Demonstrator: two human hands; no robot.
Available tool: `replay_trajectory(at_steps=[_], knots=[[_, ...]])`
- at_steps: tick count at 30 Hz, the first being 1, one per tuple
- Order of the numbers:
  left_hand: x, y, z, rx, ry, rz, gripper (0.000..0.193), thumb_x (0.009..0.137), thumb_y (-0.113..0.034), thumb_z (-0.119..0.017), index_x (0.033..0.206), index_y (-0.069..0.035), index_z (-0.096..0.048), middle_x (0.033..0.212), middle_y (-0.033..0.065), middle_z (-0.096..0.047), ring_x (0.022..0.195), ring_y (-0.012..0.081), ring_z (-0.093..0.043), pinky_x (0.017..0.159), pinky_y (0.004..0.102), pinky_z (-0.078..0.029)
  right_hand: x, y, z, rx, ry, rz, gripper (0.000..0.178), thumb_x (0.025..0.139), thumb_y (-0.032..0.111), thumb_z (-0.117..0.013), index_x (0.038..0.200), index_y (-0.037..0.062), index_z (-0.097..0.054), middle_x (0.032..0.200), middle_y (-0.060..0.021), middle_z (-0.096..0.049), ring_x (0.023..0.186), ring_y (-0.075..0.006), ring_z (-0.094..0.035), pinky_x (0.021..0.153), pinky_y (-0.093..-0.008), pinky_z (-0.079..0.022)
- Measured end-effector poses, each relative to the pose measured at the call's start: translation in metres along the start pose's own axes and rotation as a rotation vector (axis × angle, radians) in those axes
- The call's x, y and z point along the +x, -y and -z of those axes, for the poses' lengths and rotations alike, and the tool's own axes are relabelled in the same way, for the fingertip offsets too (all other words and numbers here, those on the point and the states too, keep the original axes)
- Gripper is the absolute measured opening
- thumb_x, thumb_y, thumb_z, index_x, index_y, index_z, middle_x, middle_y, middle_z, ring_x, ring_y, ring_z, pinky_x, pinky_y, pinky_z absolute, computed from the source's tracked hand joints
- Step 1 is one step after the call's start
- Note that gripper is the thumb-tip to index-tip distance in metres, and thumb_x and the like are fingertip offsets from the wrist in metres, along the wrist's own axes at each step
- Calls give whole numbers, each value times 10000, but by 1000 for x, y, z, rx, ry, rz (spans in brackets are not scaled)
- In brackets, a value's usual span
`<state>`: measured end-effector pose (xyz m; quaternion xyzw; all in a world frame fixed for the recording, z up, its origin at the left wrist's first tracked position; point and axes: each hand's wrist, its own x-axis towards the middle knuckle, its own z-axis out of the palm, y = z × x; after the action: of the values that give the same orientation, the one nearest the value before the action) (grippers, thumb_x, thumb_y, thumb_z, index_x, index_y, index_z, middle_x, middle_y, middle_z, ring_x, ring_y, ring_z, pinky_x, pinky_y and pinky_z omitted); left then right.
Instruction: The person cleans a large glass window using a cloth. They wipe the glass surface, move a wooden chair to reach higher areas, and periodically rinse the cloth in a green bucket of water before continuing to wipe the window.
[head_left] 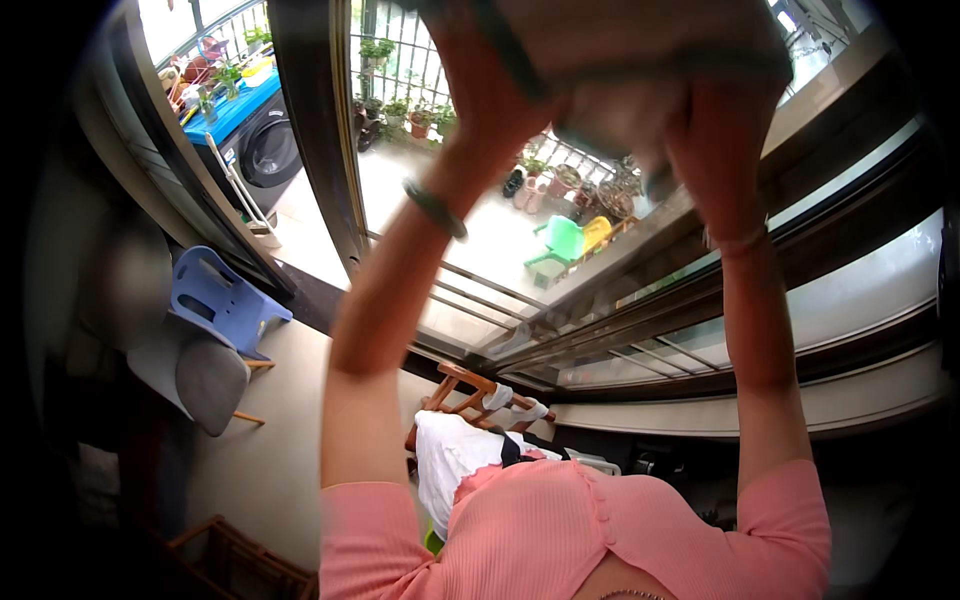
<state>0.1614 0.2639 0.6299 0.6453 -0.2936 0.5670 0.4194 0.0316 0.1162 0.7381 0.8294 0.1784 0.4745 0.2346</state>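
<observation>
Both my arms reach up to the top of the head view. A greyish-pink cloth (650, 45) with dark green edging spreads between my hands, dim and smeared by motion. My left hand (492, 95) grips its left part; a green bangle (436, 210) circles that wrist. On the other side, my right hand (722, 145) is closed on the cloth's lower right part, with its fingers partly hidden by the fabric. A thin bracelet is on the right wrist. Behind the cloth stand the framed glass sliding doors (640, 335).
Beneath me a wooden chair (465, 385) carries a white cloth (440, 465). A blue plastic chair (225, 300) and a grey seat (212, 375) stand at the left. Through the doorway are a washing machine (268, 150), potted plants (418, 120) and a green child's chair (560, 238).
</observation>
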Motion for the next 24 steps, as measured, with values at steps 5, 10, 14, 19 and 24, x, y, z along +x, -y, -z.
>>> replay_trajectory(at_steps=[5, 10, 14, 19, 24], knots=[[67, 44, 62, 46, -47, -59, 378, 867, -219, -643, 1182, -18, -584, 1214, 199, -535, 1093, 368, -515, 938, 511, -385, 75, 79, -8, 370, -89, -26, 50, 702, 147, -664, 732, 110, -677, 729, -118, -668, 741, -261, -659, 738, -385, -483], [-150, 75, 22, 14, 113, 494, 371, 870, -177, -641, 1198, -15, -584, 1228, 177, -551, 1119, 342, -521, 958, 482, -395, 12, 142, -87, 173, 77, 319, 131, 738, 117, -633, 627, 161, -687, 677, -37, -679, 730, -198, -666, 715, -326, -499], [-334, 11, 21, 39, 372, 909, 368, 872, -144, -638, 1211, -13, -584, 1238, 160, -564, 1139, 320, -526, 973, 458, -402, -137, 192, -124, 380, 438, 523, 106, 752, 136, -615, 689, 171, -692, 758, 12, -676, 775, -167, -615, 765, -280, -454], [-394, -136, 4, -272, 380, 971, 369, 874, -102, -636, 1228, -9, -583, 1251, 139, -580, 1165, 293, -532, 992, 429, -412, -213, 145, -91, 412, 713, 438, 193, 838, 169, -554, 990, 118, -661, 1059, -44, -663, 1051, -192, -591, 944, -297, -440], [-291, -169, 3, -893, 118, 826, 374, 877, -60, -633, 1244, -6, -583, 1264, 118, -595, 1190, 266, -538, 1012, 399, -422, -175, 78, -34, 415, 614, 211, 340, 877, 213, -534, 1192, 104, -601, 1209, -76, -615, 1167, -219, -558, 1011, -338, -432]])
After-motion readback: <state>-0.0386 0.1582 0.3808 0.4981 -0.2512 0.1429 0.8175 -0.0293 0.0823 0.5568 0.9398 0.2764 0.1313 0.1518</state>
